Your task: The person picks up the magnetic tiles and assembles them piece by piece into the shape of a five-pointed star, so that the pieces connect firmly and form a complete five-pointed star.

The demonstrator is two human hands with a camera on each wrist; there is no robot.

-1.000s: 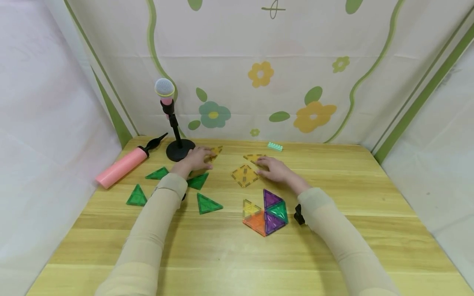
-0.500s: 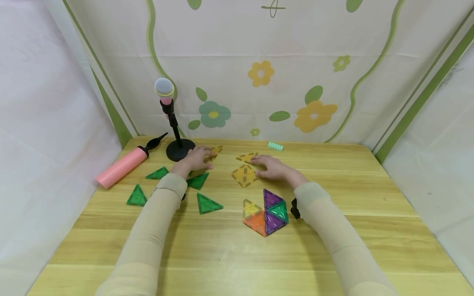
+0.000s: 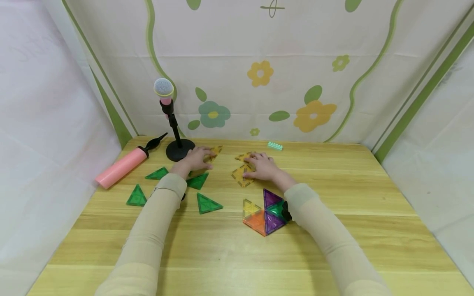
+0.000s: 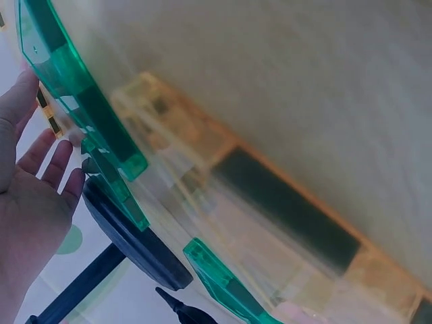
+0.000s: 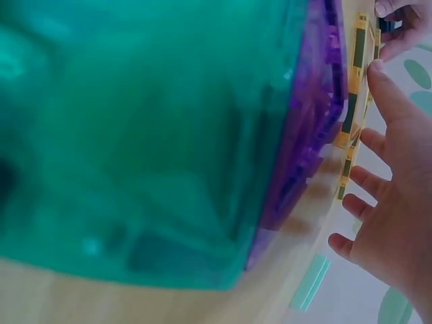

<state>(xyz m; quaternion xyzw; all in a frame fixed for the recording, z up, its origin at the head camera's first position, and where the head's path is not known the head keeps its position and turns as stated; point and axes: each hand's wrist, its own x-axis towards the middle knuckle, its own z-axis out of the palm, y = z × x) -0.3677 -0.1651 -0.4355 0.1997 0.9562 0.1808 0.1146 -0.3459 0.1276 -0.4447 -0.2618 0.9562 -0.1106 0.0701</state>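
Observation:
Translucent magnetic tiles lie on the wooden table. My left hand (image 3: 196, 159) reaches past the green tiles, its relaxed fingers at an orange triangle tile (image 3: 216, 152) near the back edge. My right hand (image 3: 263, 167) lies over two more orange pieces: its fingertips touch a triangle tile (image 3: 241, 157), and its thumb rests over a diamond of joined tiles (image 3: 238, 176). In the right wrist view, the fingers (image 5: 368, 182) are spread and relaxed along the orange tiles' edges. My right hand partly covers both pieces.
A flat cluster of yellow, orange, purple and teal tiles (image 3: 255, 223) lies below my right wrist. Several green triangle tiles (image 3: 208, 204) are spread at left. Behind them stand a microphone on a stand (image 3: 173, 119) and a pink pump (image 3: 122, 167). A mint toy brick (image 3: 275, 145) sits at the back.
My right hand has moved left, and the orange triangle under its fingertips has slid left with it. The thumb now overlaps the orange diamond. My left hand has stayed in place.

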